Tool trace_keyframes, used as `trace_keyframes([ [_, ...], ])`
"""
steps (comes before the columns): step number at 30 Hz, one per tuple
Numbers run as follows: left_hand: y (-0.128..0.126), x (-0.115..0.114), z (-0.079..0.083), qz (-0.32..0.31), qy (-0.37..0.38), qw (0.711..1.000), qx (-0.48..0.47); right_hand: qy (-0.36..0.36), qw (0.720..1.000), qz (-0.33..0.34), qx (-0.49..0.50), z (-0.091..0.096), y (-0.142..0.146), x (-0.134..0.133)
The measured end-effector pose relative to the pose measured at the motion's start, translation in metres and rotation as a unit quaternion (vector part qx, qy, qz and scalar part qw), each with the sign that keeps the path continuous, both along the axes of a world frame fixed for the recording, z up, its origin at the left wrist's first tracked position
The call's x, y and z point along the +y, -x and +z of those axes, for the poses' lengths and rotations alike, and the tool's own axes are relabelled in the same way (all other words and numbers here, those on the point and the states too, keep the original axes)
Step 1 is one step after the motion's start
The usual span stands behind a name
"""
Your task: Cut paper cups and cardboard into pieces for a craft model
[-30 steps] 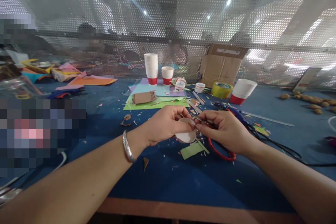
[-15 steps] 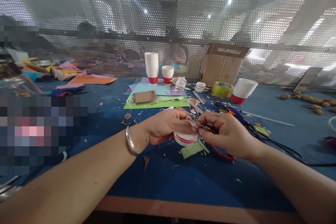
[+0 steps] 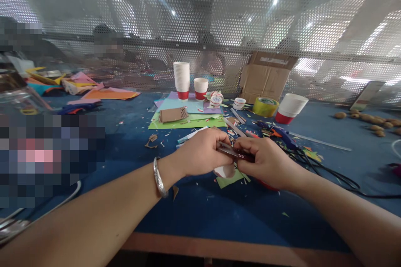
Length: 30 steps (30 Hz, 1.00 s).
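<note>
My right hand is wrapped round a pair of red-handled scissors, its grips mostly hidden by the palm. The closed fingers of my left hand, with a silver bangle at the wrist, are at the blade end and pinch it. Just below both hands shows a short white paper cup piece, partly covered by my fingers; I cannot tell whether it is also held. Under it lies a strip of green paper. A folded piece of brown cardboard rests on coloured sheets further back.
Stacked red-and-white paper cups stand behind, with another stack tilted at the right. Beside it are yellow tape and a blue glue gun with a trailing cable. A cardboard box leans against the mesh. Paper scraps litter the blue table.
The cup piece has dropped lower and tipped, its red stripes no longer showing. My left fingers have moved from it onto the scissors' blades. Light-blue sticks now show behind my left hand.
</note>
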<state>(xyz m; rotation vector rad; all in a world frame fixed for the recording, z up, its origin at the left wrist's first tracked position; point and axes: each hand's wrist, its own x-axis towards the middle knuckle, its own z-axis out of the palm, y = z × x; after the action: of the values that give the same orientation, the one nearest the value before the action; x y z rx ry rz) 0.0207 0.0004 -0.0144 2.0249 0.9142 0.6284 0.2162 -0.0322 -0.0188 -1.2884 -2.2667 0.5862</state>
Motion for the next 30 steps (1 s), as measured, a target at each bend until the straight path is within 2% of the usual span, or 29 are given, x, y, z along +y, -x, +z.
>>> trace_keyframes([
  [5,-0.002,-0.005,0.0,0.029,-0.046,0.998,0.014,0.018,1.0,-0.002,0.014,-0.001,0.0,0.003],
  [9,0.004,0.002,0.004,0.109,-0.117,0.986,0.043,0.034,0.999,-0.001,0.036,-0.002,-0.001,0.003],
  [10,0.007,0.005,0.005,0.129,-0.115,0.984,0.043,0.034,0.998,-0.006,0.044,-0.002,-0.002,0.004],
  [12,0.012,0.01,0.007,0.139,-0.069,0.988,0.02,0.026,0.997,-0.026,0.068,-0.003,-0.005,0.006],
  [16,0.011,0.014,0.004,0.101,0.049,0.993,-0.047,0.009,0.989,-0.082,0.119,-0.004,-0.011,0.014],
  [19,0.006,0.011,0.002,0.083,0.106,0.988,-0.077,0.008,0.982,-0.109,0.153,-0.004,-0.013,0.017],
  [22,0.003,0.008,0.004,0.086,0.137,0.981,-0.107,0.012,0.978,-0.103,0.18,-0.004,-0.011,0.017],
  [26,0.002,0.006,0.008,0.092,0.182,0.969,-0.141,0.007,0.983,-0.085,0.163,-0.004,-0.01,0.013],
  [30,0.004,0.007,0.006,0.106,0.16,0.971,-0.142,-0.01,0.987,-0.088,0.135,-0.002,-0.012,0.011],
])
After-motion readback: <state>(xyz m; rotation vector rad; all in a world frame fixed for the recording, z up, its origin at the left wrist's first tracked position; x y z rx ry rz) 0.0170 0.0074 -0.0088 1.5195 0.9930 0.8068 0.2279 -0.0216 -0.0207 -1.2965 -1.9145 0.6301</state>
